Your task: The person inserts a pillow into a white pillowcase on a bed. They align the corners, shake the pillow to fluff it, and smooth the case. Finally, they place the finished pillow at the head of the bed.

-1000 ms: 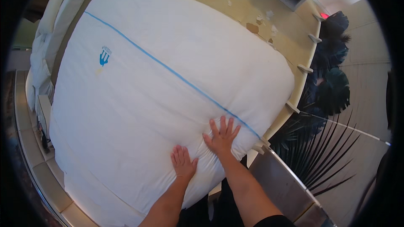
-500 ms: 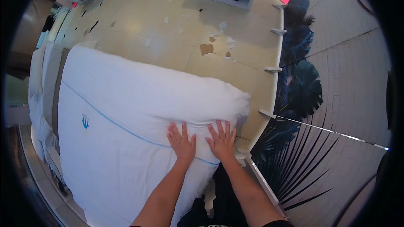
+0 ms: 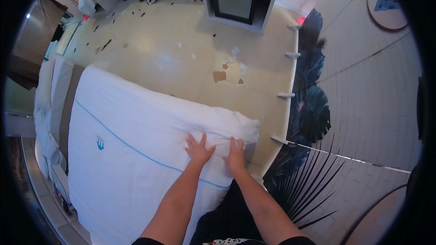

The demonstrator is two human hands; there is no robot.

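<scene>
A thick white duvet is spread over a bed, crossed by a thin blue line and bearing a small blue emblem at its left. My left hand lies on it near the right corner, palm down, with the fingers spread. Just to its right, my right hand presses on the cloth by the corner, fingers stretched out and closer together. Small creases run in the fabric around both hands. Neither hand appears to grip the cloth.
Torn paper and cardboard scraps litter the tan floor beyond the bed. A white cabinet stands at the back. A leaf-patterned panel with small white brackets runs along the right. White bedding or cushions sit at the left.
The view has shifted, showing more of the far floor and cabinet. My right hand's fingers have drawn closer together; both hands stay on the duvet.
</scene>
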